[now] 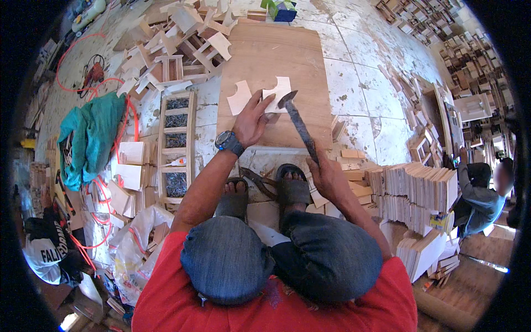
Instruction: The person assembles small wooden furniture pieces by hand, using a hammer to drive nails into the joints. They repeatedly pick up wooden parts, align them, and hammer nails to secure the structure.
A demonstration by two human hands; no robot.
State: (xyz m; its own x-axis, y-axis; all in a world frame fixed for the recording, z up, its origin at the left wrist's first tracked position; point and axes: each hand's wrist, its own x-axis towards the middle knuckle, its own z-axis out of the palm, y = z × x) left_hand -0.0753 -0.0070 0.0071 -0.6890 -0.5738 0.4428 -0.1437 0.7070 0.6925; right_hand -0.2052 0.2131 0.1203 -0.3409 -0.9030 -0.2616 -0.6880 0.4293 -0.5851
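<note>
My right hand (330, 178) grips a hammer (301, 126) by its dark handle. The hammer's head lies over the right edge of a pale wooden piece (281, 87) with a curved notch. My left hand (251, 123), with a watch at its wrist, holds that piece at its lower left, fingers bent against it. A second notched wooden piece (239, 98) stands just left of my fingers. Whether a board joins the two is hidden, and no nail can be made out. Both pieces are on a brown plywood board (271, 52) on the floor.
A slatted wooden tray (161, 149) of nails stands at the left, beside a green sack (91, 138). Assembled wooden pieces (188, 22) are heaped at the far left. Pincers (259, 182) lie between my feet. Panel stacks (412, 185) and a seated person (481, 191) are at the right.
</note>
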